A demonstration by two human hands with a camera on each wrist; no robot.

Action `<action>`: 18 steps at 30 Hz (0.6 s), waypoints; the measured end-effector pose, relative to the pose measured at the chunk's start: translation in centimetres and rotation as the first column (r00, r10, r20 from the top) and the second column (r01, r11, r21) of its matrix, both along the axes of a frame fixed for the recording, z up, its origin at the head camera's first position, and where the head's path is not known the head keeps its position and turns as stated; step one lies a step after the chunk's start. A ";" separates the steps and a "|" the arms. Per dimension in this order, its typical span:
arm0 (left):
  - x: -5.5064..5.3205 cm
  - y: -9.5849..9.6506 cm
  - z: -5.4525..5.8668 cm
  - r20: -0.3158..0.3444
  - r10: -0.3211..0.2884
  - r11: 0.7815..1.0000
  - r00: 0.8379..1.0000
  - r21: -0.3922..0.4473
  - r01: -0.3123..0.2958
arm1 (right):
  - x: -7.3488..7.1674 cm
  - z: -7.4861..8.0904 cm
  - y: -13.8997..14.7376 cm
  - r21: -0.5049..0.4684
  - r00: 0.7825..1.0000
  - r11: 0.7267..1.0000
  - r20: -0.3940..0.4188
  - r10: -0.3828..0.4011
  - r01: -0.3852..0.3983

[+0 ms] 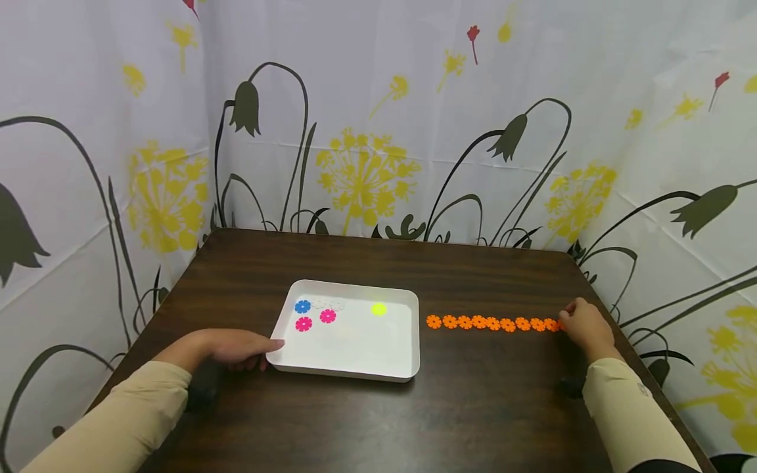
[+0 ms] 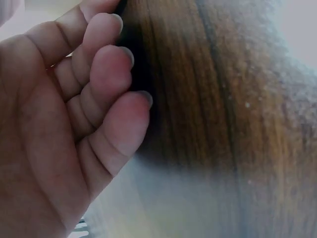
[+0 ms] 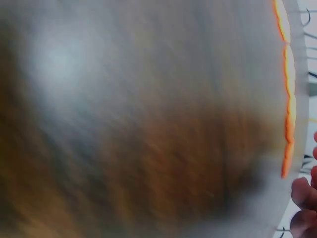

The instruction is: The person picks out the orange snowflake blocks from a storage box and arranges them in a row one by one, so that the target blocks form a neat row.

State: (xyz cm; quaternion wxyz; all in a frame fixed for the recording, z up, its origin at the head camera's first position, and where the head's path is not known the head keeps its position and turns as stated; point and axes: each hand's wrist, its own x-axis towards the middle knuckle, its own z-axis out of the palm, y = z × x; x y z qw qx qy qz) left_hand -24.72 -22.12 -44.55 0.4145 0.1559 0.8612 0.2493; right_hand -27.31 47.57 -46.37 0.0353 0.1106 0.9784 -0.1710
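My left hand holds a white rectangular tray by its left front corner, thumb over the rim and the other fingers curled below. The left wrist view shows those curled fingertips close to the wood. Inside the tray lie a blue disc, two pink discs, a yellow disc and some clear pieces. A row of several orange flower-shaped discs runs rightward from the tray. At its right end my right hand pinches the last orange disc, partly hidden by the fingers.
Everything stands on a dark wooden table. A white curtain printed with flowers hangs behind the table and along both sides. The table's right edge lies close beyond my right hand.
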 end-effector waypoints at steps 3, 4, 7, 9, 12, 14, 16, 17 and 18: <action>0.0 -0.2 -0.1 -0.004 0.037 0.999 0.999 0.005 -0.037 | -0.2 -0.2 -1.1 0.015 0.999 1.000 -0.047 -0.010 0.011; 0.1 -0.2 0.0 -0.008 0.058 0.998 0.998 0.014 -0.058 | -0.4 -0.3 -1.5 0.020 0.998 1.000 -0.062 -0.008 0.009; 0.3 0.0 0.2 -0.032 0.108 0.994 0.994 0.025 -0.107 | -0.7 -0.4 -2.7 0.037 0.994 0.999 -0.111 0.008 -0.004; 0.2 0.0 0.3 -0.048 0.133 0.991 0.990 0.026 -0.131 | -0.9 -0.5 -3.5 0.046 0.989 0.999 -0.144 0.024 -0.018; 0.2 -0.1 0.0 -0.059 0.161 0.986 0.985 0.041 -0.159 | -0.8 -0.4 -5.0 0.053 0.981 0.998 -0.185 0.051 -0.042; 0.1 -0.4 -0.2 -0.063 0.189 0.981 0.980 0.061 -0.185 | -0.8 0.0 -6.0 0.052 0.976 0.997 -0.206 0.069 -0.060; -0.1 -0.7 -0.1 -0.083 0.224 0.973 0.971 0.072 -0.218 | -0.8 0.5 -7.1 0.055 0.969 0.995 -0.228 0.096 -0.086; -0.1 -0.8 0.0 -0.108 0.243 0.969 0.964 0.076 -0.236 | -0.8 0.8 -7.7 0.061 0.964 0.993 -0.240 0.116 -0.104; -0.1 -0.9 0.3 -0.142 0.262 0.964 0.955 0.078 -0.253 | -0.8 1.1 -8.4 0.068 0.958 0.990 -0.251 0.138 -0.125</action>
